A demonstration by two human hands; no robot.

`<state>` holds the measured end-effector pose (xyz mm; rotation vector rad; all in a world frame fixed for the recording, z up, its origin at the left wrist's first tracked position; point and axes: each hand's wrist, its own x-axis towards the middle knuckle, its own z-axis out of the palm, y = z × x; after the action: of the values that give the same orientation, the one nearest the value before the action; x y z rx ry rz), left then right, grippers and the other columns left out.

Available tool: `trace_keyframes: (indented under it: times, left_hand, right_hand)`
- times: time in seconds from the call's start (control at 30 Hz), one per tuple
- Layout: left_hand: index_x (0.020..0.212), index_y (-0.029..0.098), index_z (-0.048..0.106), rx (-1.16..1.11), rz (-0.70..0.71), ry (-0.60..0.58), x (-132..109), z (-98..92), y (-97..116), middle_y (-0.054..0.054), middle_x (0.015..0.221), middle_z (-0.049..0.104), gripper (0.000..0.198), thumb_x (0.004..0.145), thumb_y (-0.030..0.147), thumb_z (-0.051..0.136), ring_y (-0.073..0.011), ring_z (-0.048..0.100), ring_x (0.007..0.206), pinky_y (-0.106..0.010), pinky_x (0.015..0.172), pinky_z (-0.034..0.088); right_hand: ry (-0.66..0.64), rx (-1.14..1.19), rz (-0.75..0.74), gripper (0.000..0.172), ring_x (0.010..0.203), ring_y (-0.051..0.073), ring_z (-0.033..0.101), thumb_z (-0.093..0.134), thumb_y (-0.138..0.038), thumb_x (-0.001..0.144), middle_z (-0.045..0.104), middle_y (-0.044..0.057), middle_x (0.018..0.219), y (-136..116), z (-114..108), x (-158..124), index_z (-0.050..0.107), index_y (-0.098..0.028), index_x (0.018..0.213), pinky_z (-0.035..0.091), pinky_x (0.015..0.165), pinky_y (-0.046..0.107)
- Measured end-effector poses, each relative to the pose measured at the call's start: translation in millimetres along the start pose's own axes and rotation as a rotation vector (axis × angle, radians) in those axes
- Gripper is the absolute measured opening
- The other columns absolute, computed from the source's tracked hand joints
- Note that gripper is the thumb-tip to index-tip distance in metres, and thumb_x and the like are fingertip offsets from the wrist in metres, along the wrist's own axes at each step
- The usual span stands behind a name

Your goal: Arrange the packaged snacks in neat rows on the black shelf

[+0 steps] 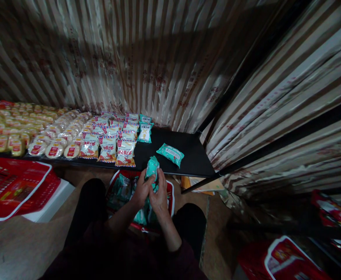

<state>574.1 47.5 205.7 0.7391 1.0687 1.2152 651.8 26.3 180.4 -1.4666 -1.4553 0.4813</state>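
Between both hands is a green snack packet (pixel 152 166), held above the front edge of the black shelf (pixel 187 169). My left hand (pixel 142 188) has its fingers closed on the packet's left side. My right hand (pixel 159 194) closes on it from the right. Below them a red basket (pixel 172 194) with a white rim holds several similar green packets (pixel 123 186). Another green packet (pixel 170 154) lies on its side on the shelf to the right. Farther back, a green-edged packet (pixel 145 132) stands upright beside the rows of white snack bags.
White snack bags (pixel 125 152), round wrapped cakes (pixel 54 149) and yellow packs (pixel 15 144) line the shelf's left. A red basket (pixel 39 186) rests by a white box (pixel 49 202). A black metal bar (pixel 275 146) slants at right, before striped sheeting (pixel 158 58); another red basket (pixel 287 256) sits lower right.
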Motion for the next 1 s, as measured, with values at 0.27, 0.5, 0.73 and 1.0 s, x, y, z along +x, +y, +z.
trace_keyframes:
  times: [0.27,0.5,0.73,1.0]
  left_hand:
    - [0.112,0.016,0.059,-0.134,-0.049,-0.048,8,-4.0,4,-0.008,0.105,0.068,0.048,0.069,0.035,0.070,-0.0195,0.064,0.093,-0.031,0.086,0.046]
    - [0.116,0.017,0.056,-0.141,-0.037,0.026,8,-1.8,7,-0.009,0.106,0.067,0.053,0.070,0.038,0.070,-0.0199,0.063,0.093,-0.029,0.081,0.048]
    - [0.113,0.017,0.058,-0.158,-0.061,-0.029,6,0.6,6,-0.009,0.105,0.067,0.056,0.065,0.038,0.074,-0.0206,0.063,0.093,-0.030,0.078,0.049]
    - [0.116,0.017,0.057,-0.080,-0.102,-0.022,1,-5.5,16,-0.009,0.106,0.067,0.051,0.072,0.040,0.066,-0.0210,0.064,0.090,-0.027,0.071,0.049]
  right_hand:
    - [0.089,-0.122,-0.126,0.039,0.132,0.026,0.035,0.037,-0.033,0.092,0.044,0.013,0.138,-11,-7,-9,0.049,-0.020,0.127,0.032,0.105,0.053]
    - [0.069,-0.267,-0.205,0.040,0.136,0.028,0.026,0.043,-0.028,0.090,0.036,0.012,0.145,-7,-7,-15,0.048,-0.022,0.129,0.029,0.105,0.055]
    - [0.049,-0.268,-0.212,0.040,0.136,0.027,0.026,0.041,-0.025,0.090,0.039,0.012,0.143,-7,-12,-15,0.048,-0.020,0.129,0.029,0.106,0.054]
    - [0.109,-0.068,-0.001,0.043,0.123,0.025,0.045,0.040,-0.037,0.090,0.051,0.014,0.131,-9,-16,-10,0.048,-0.018,0.127,0.038,0.101,0.048]
